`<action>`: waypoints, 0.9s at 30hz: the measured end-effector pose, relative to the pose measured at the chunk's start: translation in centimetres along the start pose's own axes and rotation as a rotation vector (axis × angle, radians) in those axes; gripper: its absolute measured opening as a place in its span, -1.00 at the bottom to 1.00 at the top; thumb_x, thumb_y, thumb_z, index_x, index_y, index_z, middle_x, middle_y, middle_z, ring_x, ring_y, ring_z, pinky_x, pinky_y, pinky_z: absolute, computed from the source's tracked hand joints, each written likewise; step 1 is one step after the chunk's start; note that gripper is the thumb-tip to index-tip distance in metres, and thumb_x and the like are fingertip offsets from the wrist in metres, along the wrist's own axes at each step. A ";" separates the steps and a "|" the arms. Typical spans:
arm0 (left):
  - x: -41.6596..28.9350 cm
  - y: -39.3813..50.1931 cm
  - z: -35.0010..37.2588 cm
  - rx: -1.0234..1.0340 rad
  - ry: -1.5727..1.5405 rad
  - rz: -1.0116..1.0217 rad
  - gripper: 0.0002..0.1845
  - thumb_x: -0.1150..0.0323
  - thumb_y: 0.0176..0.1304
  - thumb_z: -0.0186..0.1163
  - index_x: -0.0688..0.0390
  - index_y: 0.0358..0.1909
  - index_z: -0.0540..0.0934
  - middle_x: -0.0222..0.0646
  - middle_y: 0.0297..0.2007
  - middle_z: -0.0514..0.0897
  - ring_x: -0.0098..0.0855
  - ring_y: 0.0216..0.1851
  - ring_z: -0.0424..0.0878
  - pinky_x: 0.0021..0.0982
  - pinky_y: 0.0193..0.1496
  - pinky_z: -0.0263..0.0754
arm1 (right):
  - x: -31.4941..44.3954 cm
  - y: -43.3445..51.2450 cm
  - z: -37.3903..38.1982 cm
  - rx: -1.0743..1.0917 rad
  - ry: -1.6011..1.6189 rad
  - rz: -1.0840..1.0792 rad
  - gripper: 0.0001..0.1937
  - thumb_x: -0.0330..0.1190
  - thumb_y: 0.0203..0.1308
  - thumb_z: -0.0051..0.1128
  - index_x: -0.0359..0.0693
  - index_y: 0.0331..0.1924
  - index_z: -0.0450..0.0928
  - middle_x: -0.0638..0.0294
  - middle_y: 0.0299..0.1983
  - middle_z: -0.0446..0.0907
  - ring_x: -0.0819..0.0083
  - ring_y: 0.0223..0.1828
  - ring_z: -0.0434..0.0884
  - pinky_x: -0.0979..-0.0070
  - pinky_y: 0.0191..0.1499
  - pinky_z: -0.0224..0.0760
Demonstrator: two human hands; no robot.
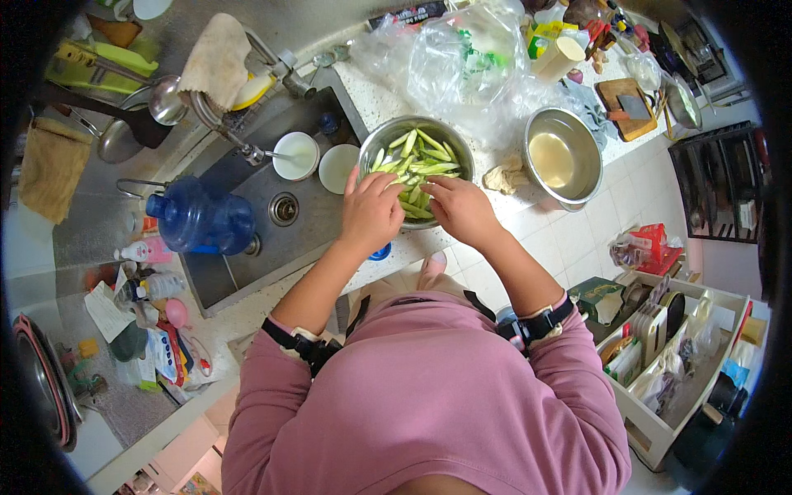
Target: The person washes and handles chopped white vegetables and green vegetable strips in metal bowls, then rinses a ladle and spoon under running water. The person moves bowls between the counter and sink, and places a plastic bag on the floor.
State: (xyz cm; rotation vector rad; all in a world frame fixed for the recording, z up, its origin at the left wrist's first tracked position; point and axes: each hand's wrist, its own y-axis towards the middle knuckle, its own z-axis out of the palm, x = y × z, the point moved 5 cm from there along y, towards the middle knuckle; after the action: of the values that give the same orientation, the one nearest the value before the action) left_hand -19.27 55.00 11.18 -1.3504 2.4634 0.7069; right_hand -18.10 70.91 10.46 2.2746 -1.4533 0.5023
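Observation:
A stainless steel bowl (469,148) of pale green vegetable strips (427,168), cut lengthwise, stands on the counter beside the sink. My left hand (373,207) is over the bowl's near left side, its outer finger along the rim and the others bent toward the strips. From the right, my right hand (464,207) reaches in over the near rim, fingertips down among the strips. The fingertips of both hands are partly hidden, so whether either pinches a strip is unclear. To the right sits a deep metal pot (580,151) with cloudy, pale yellowish liquid.
Left of the bowl is a dark sink (309,247) with two white bowls (297,156) and a tap (300,83). A blue water jug (207,215) lies there. Clear plastic bags (458,68) crowd the counter behind; a crumpled beige cloth (504,176) lies between bowl and pot.

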 end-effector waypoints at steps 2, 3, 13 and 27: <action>-0.1 -0.7 0.1 0.087 0.070 -0.074 -0.75 0.38 0.03 0.09 0.17 -0.23 0.61 -0.24 -0.06 0.57 -0.23 0.08 0.43 0.04 0.31 -0.03 | 0.2 -0.9 -1.9 -0.108 0.061 -0.029 -0.72 -0.47 -0.02 0.10 -0.18 -0.14 0.56 0.09 0.00 0.51 0.13 -0.07 0.53 0.24 -0.01 0.38; 0.0 -1.3 0.2 0.125 0.101 -0.117 -0.75 0.37 0.05 0.10 0.17 -0.22 0.61 -0.23 -0.04 0.56 -0.22 0.09 0.43 0.02 0.31 -0.02 | 0.5 -1.5 -2.5 -0.123 0.018 -0.086 -0.70 -0.48 -0.04 0.09 -0.18 -0.14 0.56 0.12 -0.02 0.52 0.15 -0.06 0.52 0.25 0.02 0.36; 1.9 -4.1 0.8 0.009 -0.025 -0.202 -0.79 0.43 0.04 0.16 0.23 -0.25 0.61 -0.15 -0.01 0.52 -0.14 0.09 0.39 -0.15 0.17 0.24 | -2.9 -4.9 -1.0 -0.025 -0.024 -0.051 -0.82 -0.46 -0.04 0.09 -0.18 -0.28 0.59 0.19 -0.11 0.58 0.27 0.05 0.50 0.29 0.07 0.32; 10.2 -3.0 6.7 0.616 -0.940 -1.044 -0.65 0.21 0.25 0.10 0.19 -0.01 0.43 -0.34 -0.34 0.66 -0.50 -0.52 0.60 -0.59 -0.57 0.29 | -9.0 -4.0 3.2 0.034 0.293 1.009 -0.54 0.04 0.07 -0.03 -0.22 -0.25 0.61 0.03 -0.32 0.63 0.15 -0.23 0.62 0.25 -0.17 0.46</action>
State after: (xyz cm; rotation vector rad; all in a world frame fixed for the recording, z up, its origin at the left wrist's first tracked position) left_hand -22.39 49.76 0.20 -1.3300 0.9050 0.1750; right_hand -17.77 77.73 2.71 1.2418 -2.3353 1.0723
